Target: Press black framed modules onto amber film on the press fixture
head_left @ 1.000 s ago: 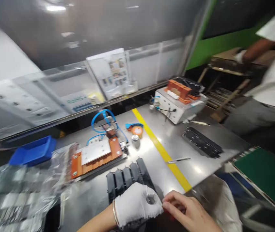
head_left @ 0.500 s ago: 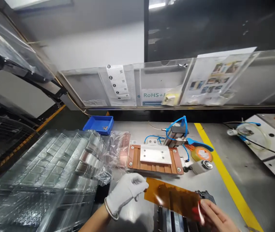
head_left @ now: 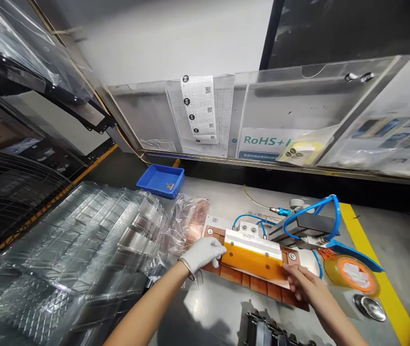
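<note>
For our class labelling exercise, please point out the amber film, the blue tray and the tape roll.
Amber film [head_left: 253,262], head view: middle of the sheet.
Blue tray [head_left: 155,190], head view: its near wall.
Tape roll [head_left: 332,270], head view: yellow wound side.

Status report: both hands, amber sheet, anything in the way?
Left hand gloved, right hand bare, pinching opposite ends. Amber sheet across white plate, contact unclear. Tape roll off to the right, not blocking.
</note>
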The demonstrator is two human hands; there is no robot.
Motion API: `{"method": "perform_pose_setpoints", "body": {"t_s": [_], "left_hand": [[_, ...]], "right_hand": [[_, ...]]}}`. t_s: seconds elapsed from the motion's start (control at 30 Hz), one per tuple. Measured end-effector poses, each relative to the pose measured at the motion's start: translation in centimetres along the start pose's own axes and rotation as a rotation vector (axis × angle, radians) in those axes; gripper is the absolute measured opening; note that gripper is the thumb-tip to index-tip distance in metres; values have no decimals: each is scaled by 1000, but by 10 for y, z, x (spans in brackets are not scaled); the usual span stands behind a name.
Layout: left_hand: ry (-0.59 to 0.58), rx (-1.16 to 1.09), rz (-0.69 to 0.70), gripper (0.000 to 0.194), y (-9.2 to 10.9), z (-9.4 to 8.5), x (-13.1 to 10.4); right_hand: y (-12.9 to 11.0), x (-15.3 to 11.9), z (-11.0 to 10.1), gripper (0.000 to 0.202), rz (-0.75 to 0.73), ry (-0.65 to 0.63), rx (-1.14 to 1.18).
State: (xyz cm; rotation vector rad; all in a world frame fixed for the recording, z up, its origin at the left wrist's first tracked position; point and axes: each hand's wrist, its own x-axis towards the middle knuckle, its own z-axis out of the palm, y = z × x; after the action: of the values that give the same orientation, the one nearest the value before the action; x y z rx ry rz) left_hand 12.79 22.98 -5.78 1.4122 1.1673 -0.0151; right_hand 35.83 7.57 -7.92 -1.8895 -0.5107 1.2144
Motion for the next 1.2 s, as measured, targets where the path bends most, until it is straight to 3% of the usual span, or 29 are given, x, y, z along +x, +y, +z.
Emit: {"method": "perform_pose_setpoints", "body": {"t_s": [0.17,0.5,0.73,0.87,1.03,1.2], "left_hand": [[10,79,-57,24,9,-2,6],[46,76,-89,21,-1,-1,17],[92,-38,-118,20,-6,2,20],[86,-95,-96,14,-4,3,16],[92,-129,-91,13,-4,5,14],[102,-121,-89,13,-8,8,17]], "right_hand": [[3,12,-4,42,74,-25,24],[2,23,-7,38,86,-36,10],[5,28,-10,41,81,-20,-113],[4,30,-26,46,61,-12,-228],[18,8,-66,40,-63,42,-406],[59,-8,-94,34,-448,101,-728]]}}
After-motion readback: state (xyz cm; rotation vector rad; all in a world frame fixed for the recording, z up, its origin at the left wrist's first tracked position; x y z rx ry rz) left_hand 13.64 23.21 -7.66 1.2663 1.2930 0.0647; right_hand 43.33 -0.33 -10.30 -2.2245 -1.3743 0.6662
